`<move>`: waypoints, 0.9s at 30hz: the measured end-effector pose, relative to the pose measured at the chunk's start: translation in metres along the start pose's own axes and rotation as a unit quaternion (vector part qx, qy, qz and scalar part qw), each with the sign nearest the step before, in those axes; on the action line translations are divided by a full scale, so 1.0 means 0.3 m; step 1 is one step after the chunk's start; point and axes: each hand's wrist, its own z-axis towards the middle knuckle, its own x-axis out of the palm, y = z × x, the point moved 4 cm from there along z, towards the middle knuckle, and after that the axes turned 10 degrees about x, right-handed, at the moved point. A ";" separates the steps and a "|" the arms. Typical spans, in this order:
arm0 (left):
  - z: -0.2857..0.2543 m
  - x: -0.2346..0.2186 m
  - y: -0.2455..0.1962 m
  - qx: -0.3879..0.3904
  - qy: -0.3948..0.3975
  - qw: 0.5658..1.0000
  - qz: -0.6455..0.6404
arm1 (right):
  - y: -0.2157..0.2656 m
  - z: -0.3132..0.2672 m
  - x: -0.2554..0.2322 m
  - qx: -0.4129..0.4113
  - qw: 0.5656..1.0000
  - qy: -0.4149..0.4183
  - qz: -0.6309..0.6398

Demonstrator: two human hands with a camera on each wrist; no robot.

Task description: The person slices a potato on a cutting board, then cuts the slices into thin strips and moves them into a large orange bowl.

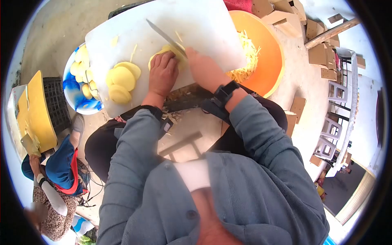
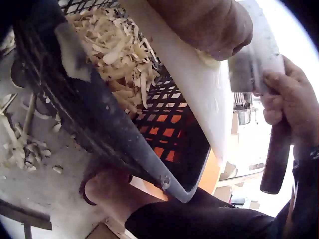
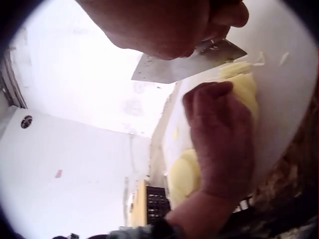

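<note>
My right hand (image 1: 204, 70) grips the dark handle of a broad-bladed knife (image 1: 165, 36); the handle (image 2: 277, 158) shows in the left wrist view. My left hand (image 1: 164, 72) rests with bent fingers on sliced yellow potato (image 3: 245, 89) on the white cutting board (image 1: 196, 20). The blade stands beside the left fingertips; whether it touches the potato I cannot tell. Thin strips lie near the blade. A pile of round slices (image 1: 122, 79) sits left of my left hand on the board.
An orange bowl (image 1: 274, 53) with cut strips stands under the board's right side, a blue and white basin (image 1: 81, 107) with potatoes at its left. Below is a black crate (image 2: 164, 117) holding peelings (image 2: 112, 52). Another person sits at lower left beside a yellow board (image 1: 41, 114).
</note>
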 end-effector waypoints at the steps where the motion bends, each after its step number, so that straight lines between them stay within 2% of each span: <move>1: 0.011 -0.008 0.004 0.000 0.000 1.000 0.003 | 0.022 0.007 -0.025 -0.002 1.000 0.000 0.001; 3: 0.005 -0.017 -0.011 -0.015 0.004 1.000 -0.016 | 0.064 -0.023 -0.075 -0.035 0.997 -0.062 0.033; 4: -0.007 -0.006 -0.011 -0.015 0.005 1.000 -0.016 | 0.045 -0.027 -0.043 -0.034 0.997 -0.062 0.033; 6: -0.004 -0.002 -0.001 -0.027 -0.003 1.000 -0.012 | 0.015 -0.019 0.038 -0.029 0.999 0.006 -0.030; 9: 0.000 -0.005 -0.006 -0.020 0.002 1.000 -0.018 | 0.015 -0.016 0.022 -0.016 1.000 0.013 -0.009; 12: 0.002 -0.008 -0.006 -0.003 -0.021 1.000 -0.019 | 0.051 -0.026 -0.038 -0.016 1.000 -0.003 -0.003; 15: -0.008 -0.007 -0.004 -0.031 -0.022 0.999 -0.034 | 0.073 -0.042 -0.059 -0.035 0.999 -0.035 0.011; 16: -0.012 -0.003 0.000 -0.029 -0.023 0.999 -0.033 | 0.060 -0.039 -0.033 -0.036 0.999 -0.037 0.011; 18: -0.002 0.003 0.004 -0.008 -0.021 1.000 -0.019 | 0.018 -0.020 0.041 -0.004 0.999 0.021 -0.030; 27: -0.004 -0.009 -0.006 -0.009 -0.042 0.999 -0.031 | -0.001 -0.016 0.030 -0.024 0.999 -0.016 0.018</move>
